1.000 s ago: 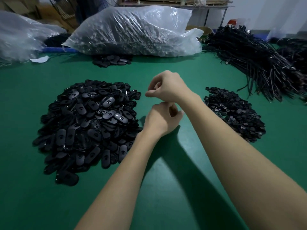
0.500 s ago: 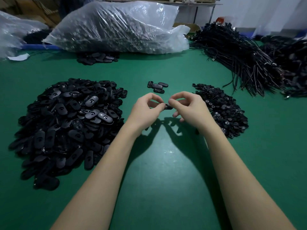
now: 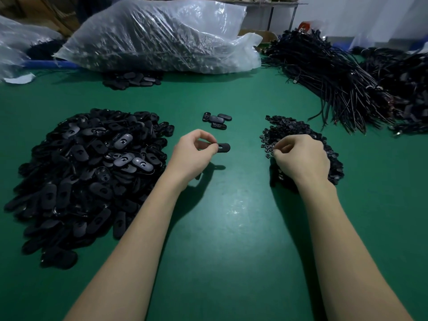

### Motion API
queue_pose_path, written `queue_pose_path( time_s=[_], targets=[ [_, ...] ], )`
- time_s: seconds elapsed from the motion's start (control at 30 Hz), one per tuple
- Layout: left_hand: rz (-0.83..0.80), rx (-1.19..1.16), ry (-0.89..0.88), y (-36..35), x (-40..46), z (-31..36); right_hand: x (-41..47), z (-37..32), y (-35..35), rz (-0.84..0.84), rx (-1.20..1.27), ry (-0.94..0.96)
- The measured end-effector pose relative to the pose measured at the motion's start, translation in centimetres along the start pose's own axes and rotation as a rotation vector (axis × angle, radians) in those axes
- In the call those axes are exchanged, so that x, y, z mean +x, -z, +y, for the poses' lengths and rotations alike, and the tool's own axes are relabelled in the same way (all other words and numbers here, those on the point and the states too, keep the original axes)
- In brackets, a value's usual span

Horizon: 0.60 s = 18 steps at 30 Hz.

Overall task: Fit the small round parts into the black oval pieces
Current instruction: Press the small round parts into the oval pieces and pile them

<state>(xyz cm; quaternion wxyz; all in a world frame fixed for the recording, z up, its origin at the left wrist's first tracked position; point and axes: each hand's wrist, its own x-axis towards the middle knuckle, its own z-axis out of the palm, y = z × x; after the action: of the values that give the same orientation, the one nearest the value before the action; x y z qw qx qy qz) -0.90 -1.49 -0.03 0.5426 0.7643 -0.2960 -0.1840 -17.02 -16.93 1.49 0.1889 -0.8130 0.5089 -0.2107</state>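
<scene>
A big heap of black oval pieces (image 3: 90,172) covers the left of the green table (image 3: 231,216). My left hand (image 3: 193,154) pinches one black oval piece (image 3: 222,147) by its end and holds it level above the table. A smaller heap of small round parts (image 3: 287,128) lies to the right. My right hand (image 3: 301,156) rests on that heap with fingers curled, its fingertips pinching among the round parts; what they hold is hidden. A few oval pieces (image 3: 217,120) lie apart at the middle.
A large clear plastic bag (image 3: 157,38) full of dark parts lies at the back, with loose ovals (image 3: 132,79) in front of it. Bundles of black cords (image 3: 335,72) fill the back right. Another plastic bag (image 3: 14,49) sits at the far left.
My hands have separated. The right hand moved right onto the round parts heap; the left hand kept the oval piece and stayed near the middle. The view tilted down slightly.
</scene>
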Motion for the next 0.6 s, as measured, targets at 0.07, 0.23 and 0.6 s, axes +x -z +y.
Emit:
queue_pose_path(
  time_s=[0.07, 0.23, 0.6],
  targets=[
    [-0.003, -0.033, 0.027, 0.1, 0.0, 0.0, 0.0, 0.0, 0.1, 0.035, 0.022, 0.008],
    [-0.004, -0.139, 0.079, 0.1, 0.1, 0.0, -0.3, -1.0, 0.5, -0.145, 0.554, 0.047],
    [-0.065, -0.286, 0.107, -0.2, -0.2, 0.4, -1.9, -3.6, -1.5, -0.424, 0.835, 0.078]
  ],
)
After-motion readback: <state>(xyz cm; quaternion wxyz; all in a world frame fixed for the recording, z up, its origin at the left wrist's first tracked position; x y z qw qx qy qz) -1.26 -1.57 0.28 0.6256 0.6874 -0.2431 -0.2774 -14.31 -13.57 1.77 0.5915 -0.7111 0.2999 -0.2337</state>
